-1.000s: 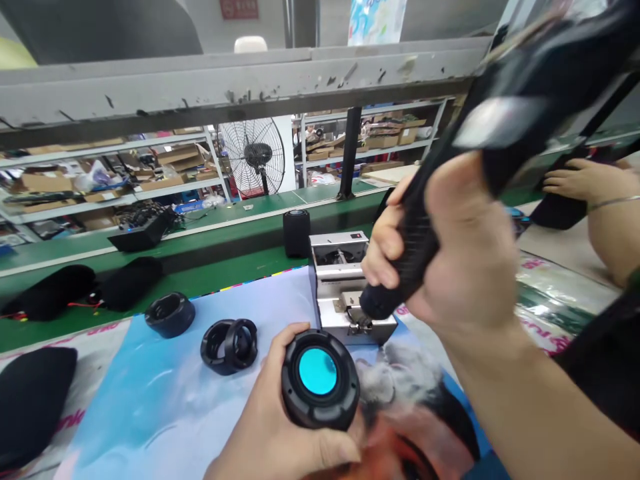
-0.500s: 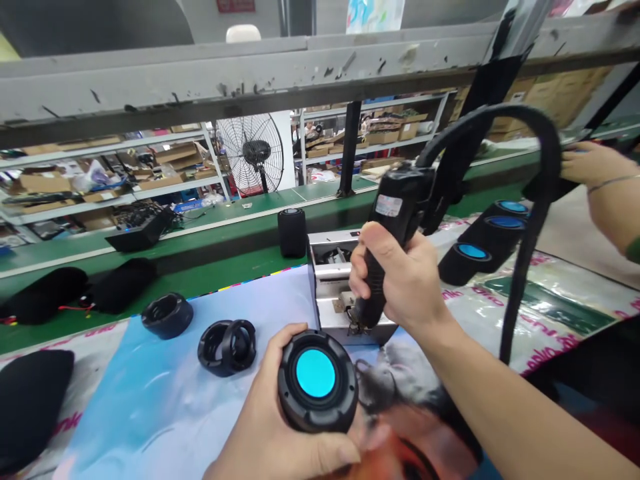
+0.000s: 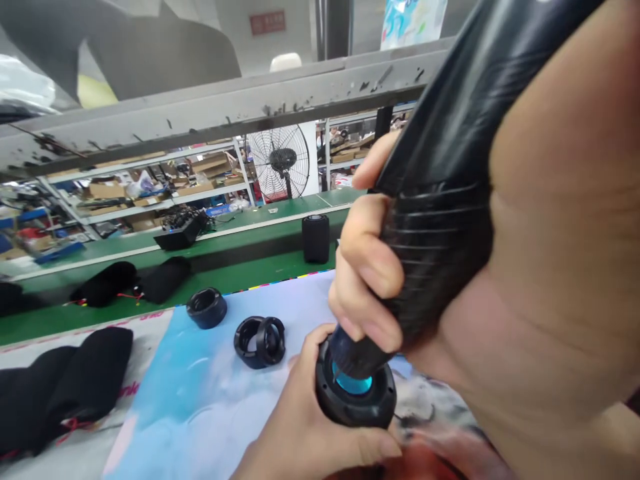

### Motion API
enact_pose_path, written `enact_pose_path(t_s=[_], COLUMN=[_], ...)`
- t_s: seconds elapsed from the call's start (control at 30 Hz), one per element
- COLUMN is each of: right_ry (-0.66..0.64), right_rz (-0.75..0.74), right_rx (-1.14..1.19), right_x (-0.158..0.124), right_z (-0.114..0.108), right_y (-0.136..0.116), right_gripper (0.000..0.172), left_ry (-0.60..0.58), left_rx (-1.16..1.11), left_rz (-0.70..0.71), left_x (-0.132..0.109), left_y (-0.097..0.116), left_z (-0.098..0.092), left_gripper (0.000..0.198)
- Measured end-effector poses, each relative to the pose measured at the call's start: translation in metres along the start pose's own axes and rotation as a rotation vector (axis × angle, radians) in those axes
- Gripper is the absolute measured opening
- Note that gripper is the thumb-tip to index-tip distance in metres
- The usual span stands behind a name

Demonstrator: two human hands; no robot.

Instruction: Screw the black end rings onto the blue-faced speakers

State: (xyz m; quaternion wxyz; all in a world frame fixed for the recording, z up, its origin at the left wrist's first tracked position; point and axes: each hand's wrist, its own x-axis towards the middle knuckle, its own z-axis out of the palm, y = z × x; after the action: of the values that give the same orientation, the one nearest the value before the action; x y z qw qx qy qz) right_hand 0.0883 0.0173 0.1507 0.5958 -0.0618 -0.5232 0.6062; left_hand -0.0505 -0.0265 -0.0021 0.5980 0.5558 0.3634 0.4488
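Observation:
In the head view, my left hand (image 3: 310,427) wraps round a black cylindrical speaker (image 3: 357,412) with a bright blue centre, its round end facing up. My right hand (image 3: 540,300) grips a black electric screwdriver (image 3: 435,247), which fills much of the right side. The driver's lower end is over the speaker's rim and hides part of the blue disc; its tip cannot be made out. To the left of my left hand lie a single black ring (image 3: 214,316) and two overlapping black rings (image 3: 243,353).
A printed sheet (image 3: 175,400) covers the work surface. Black cloth-covered pieces (image 3: 103,370) with red wires lie at left. One black speaker (image 3: 316,241) stands upright on the green bench. Overhead runs a grey beam (image 3: 225,100); behind is a fan (image 3: 283,160).
The screwdriver has come down and closer, from beside the speaker to over its end. My left hand still holds the speaker. The view has swung left, so the co-worker's hand is out of sight.

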Motion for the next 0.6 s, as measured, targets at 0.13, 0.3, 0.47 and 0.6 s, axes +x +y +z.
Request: enact_pose_path(t_s=[0.13, 0.3, 0.47, 0.6], right_ry=[-0.084, -0.014, 0.039, 0.002], right_rz=[-0.023, 0.126, 0.238, 0.251], right_rx=[-0.057, -0.120, -0.131, -0.132], right_x=[-0.002, -0.006, -0.007, -0.009], right_z=[0.000, 0.011, 0.021, 0.021], right_y=[0.008, 0.006, 0.023, 0.031], right_gripper=[0.072, 0.065, 0.054, 0.044], left_ry=[0.002, 0.025, -0.087, -0.150], left_rx=[0.016, 0.040, 0.001, -0.115], left_rz=[0.011, 0.027, 0.030, 0.061], left_x=[0.000, 0.001, 0.000, -0.001], left_y=[0.001, 0.001, 0.007, 0.012], left_z=[0.000, 0.000, -0.001, 0.003], left_gripper=[0.098, 0.096, 0.073, 0.067])
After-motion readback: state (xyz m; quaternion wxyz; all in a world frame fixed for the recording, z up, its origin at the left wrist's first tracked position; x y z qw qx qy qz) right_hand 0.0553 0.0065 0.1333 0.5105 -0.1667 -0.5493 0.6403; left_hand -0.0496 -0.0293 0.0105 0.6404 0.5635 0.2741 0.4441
